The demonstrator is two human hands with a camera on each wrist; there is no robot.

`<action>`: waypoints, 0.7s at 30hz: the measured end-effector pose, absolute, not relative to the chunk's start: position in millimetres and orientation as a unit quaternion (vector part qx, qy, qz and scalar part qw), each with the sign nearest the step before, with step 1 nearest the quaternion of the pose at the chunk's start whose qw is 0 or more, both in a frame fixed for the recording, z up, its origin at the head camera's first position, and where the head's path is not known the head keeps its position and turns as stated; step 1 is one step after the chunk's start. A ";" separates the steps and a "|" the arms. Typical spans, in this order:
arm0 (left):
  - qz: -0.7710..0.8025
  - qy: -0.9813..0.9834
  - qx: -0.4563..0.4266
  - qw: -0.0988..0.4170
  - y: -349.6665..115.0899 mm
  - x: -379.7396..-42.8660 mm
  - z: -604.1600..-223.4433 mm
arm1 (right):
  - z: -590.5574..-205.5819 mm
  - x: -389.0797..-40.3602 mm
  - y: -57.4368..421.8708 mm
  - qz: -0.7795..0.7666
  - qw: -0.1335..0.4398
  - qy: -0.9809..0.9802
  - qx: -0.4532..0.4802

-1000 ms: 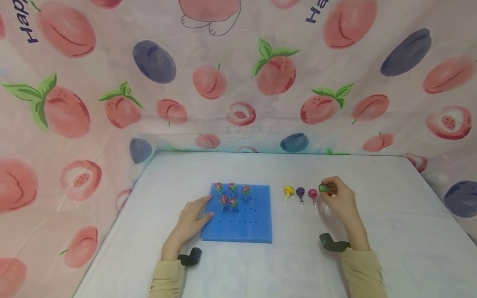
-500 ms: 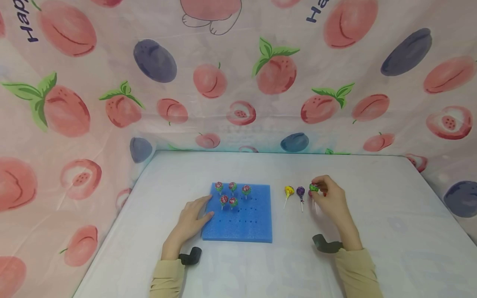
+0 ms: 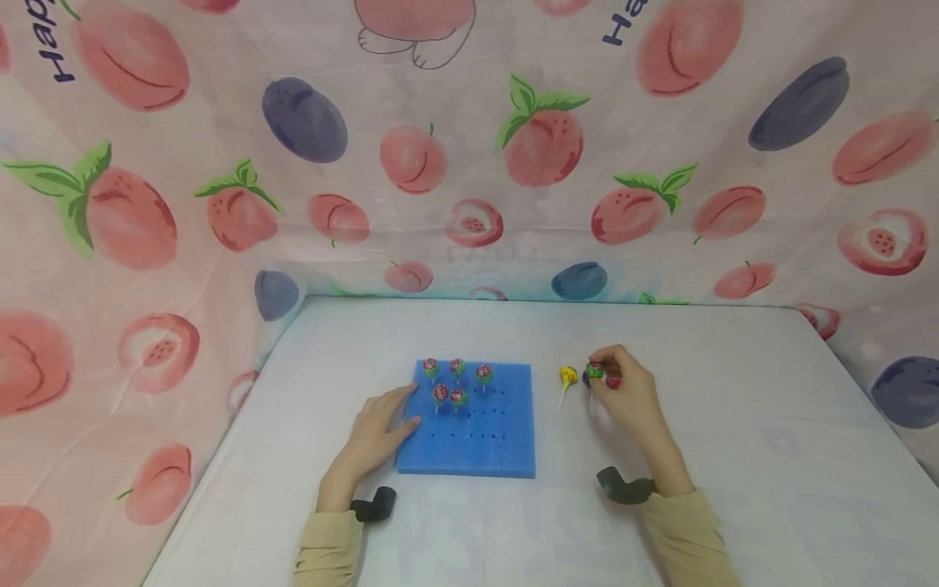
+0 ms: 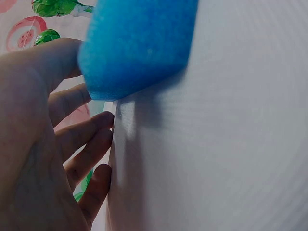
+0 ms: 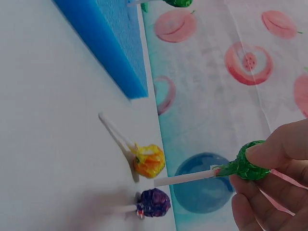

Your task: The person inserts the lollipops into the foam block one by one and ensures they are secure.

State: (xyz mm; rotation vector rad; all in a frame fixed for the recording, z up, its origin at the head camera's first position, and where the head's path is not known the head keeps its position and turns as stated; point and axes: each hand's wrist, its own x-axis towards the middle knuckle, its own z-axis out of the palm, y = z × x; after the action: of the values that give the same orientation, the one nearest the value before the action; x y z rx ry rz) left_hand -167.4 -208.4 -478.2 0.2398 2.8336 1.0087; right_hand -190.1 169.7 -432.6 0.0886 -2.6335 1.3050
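A blue foam board [image 3: 469,448] with rows of small holes lies on the table, several green-and-red wrapped lollipops [image 3: 440,395] standing upright in its far left part. My left hand [image 3: 372,432] rests against the board's left edge, its fingers loosely extended. To the right of the board, my right hand [image 3: 629,395] pinches a green-wrapped lollipop [image 5: 252,161] by its head, above the table, stick pointing away from the palm. Beneath and beside it lie a purple lollipop [image 5: 154,202] and a yellow lollipop [image 3: 568,376]. A pink-red lollipop [image 3: 613,381] is partly hidden by the right hand.
The table [image 3: 792,424] has a white cover. A fruit-print cloth [image 3: 469,163] hangs behind it and along the sides. Dark wrist mounts [image 3: 623,487] sit on both wrists.
My right hand has moved left with the green lollipop, passing over the pink-red one to the purple one. My left hand and the board stay put.
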 end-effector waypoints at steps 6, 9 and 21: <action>0.330 0.938 0.083 0.058 -208.1 -166.4 -477.2 | -431.3 -188.6 163.5 0.456 0.092 -0.884 0.033; 0.329 0.939 0.083 0.058 -208.7 -165.6 -476.7 | -430.0 -187.7 160.2 0.461 0.091 -0.882 0.034; 0.332 0.938 0.081 0.052 -209.1 -166.6 -478.4 | -417.1 -182.6 141.2 0.462 0.123 -0.876 0.069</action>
State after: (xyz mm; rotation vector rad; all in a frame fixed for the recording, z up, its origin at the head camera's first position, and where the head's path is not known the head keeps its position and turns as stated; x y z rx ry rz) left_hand -166.6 -209.1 -478.4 0.2470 2.8543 1.0091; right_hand -182.6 141.2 -417.1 0.2014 -2.5539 1.3466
